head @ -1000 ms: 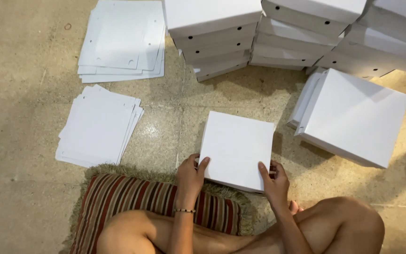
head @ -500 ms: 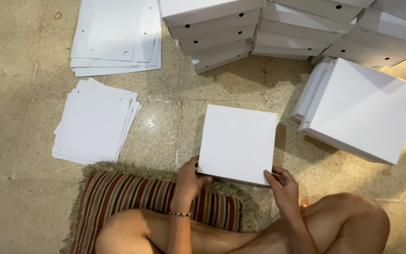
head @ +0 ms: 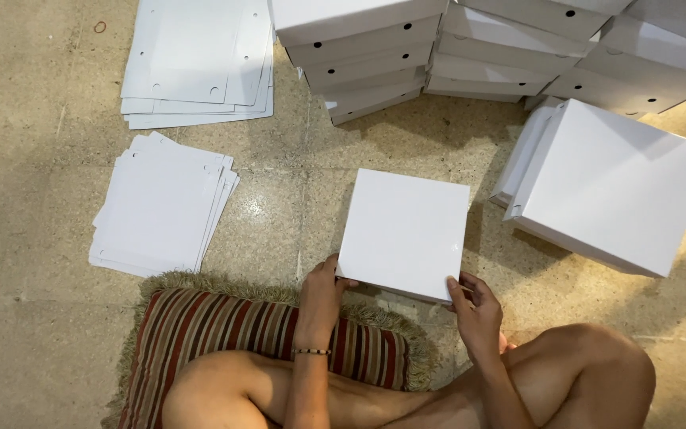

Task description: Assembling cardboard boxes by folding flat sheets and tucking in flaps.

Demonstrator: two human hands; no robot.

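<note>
Head view: both hands grip the near edge of a flat white box lying on the floor. Left hand fingers curl on its left corner, right hand pinches the right corner. A striped cushion sits under the legs; flat white sheets lie left, stacked boxes behind.

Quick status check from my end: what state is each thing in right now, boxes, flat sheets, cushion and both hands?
white box: closed, flat on the floor, gripped at its near edge.
left hand: grips the box's near left corner.
right hand: grips the near right corner.
box stacks: closed, piled.
boxes on the right: closed, leaning.
flat sheets: unfolded, stacked.
far sheets: unfolded, stacked.
striped cushion: under the legs.
</note>
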